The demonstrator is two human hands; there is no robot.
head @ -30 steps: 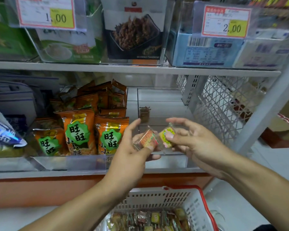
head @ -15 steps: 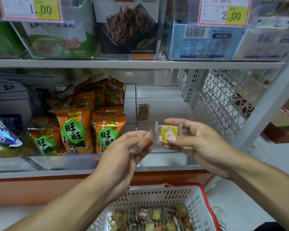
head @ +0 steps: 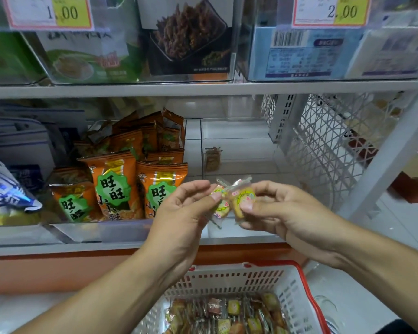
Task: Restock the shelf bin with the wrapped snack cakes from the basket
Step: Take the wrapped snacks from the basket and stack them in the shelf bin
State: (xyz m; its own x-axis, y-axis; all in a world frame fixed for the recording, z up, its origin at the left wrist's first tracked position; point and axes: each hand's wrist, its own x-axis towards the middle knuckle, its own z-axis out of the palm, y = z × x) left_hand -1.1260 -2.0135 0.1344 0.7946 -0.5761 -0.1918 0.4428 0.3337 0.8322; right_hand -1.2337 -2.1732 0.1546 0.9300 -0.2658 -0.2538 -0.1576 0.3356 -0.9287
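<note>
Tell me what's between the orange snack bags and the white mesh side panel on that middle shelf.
In the head view, a clear shelf bin sits between the orange snack bags and the mesh panel; it holds one small wrapped snack.

Shop: price tags (head: 48, 12), stocked shelves (head: 203, 89)

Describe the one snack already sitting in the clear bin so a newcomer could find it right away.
Look at the middle shelf, to the right of the orange snack bags. There a clear shelf bin stands almost bare. The lone small packet stands upright toward its back left, brownish in a see-through wrapper, the only item inside.
</note>
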